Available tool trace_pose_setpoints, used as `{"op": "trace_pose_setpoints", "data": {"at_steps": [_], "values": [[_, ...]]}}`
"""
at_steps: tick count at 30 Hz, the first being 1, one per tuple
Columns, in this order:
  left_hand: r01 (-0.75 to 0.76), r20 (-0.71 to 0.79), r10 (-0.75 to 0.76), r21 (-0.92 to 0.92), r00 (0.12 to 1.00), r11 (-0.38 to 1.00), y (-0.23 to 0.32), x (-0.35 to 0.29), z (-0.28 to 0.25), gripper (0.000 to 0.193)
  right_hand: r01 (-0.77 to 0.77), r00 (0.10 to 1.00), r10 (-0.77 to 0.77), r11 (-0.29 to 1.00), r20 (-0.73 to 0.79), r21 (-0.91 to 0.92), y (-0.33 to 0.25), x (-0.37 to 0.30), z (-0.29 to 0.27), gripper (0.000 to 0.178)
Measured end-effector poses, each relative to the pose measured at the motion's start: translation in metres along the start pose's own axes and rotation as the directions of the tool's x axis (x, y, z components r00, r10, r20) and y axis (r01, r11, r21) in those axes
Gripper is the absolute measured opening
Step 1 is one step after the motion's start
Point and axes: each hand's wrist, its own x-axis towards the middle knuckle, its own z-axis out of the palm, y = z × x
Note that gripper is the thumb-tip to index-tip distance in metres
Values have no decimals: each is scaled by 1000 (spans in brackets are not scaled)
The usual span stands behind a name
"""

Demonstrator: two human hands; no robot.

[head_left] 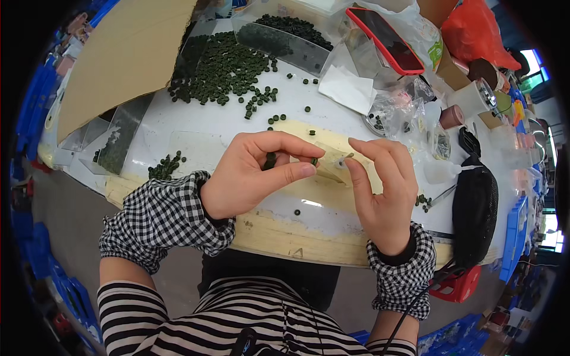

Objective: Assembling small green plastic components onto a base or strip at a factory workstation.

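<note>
My left hand (246, 169) pinches a small dark green ring-shaped piece (314, 161) between thumb and forefinger. Another dark green piece (271, 160) is tucked in the curled fingers behind it. Facing it, my right hand (386, 184) has thumb and forefinger apart. A small pale piece with a short pin (341, 162) lies by the right thumb tip; whether the thumb touches it I cannot tell. Beneath both hands is a yellowish strip (290, 127) on the white table (196, 121). One loose green piece (297, 212) lies near the table's front edge.
Many green pieces (225, 65) are heaped at the back left, beside a cardboard sheet (124, 53). Behind them stands a clear bin (285, 44) of more pieces. A red-cased phone (389, 44), white tissue (347, 89), plastic bags (409, 104) and a black pouch (475, 207) occupy the right.
</note>
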Motion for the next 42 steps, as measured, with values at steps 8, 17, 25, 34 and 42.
{"op": "trace_pose_setpoints", "data": {"at_steps": [8, 17, 25, 34, 42], "values": [[-94, -97, 89, -49, 991, 994, 4, 1, 5, 19, 80, 996, -86, 979, 26, 187, -14, -2, -3, 32], [-123, -108, 122, -3, 987, 992, 7, -2, 8, 18, 63, 991, -97, 949, 96, 309, -14, -7, 5, 41], [-165, -102, 164, -3, 981, 986, 2, 0, 6, 19, 74, 990, -108, 947, 91, 312, -13, -7, 5, 42], [-208, -136, 216, 75, 967, 975, 2, -2, 7, 17, 56, 989, -96, 945, 108, 322, -13, -8, 6, 44], [-268, -109, 288, 168, 951, 949, 3, -3, 6, 18, 3, 986, -64, 929, 153, 370, -14, -9, 5, 43]]}}
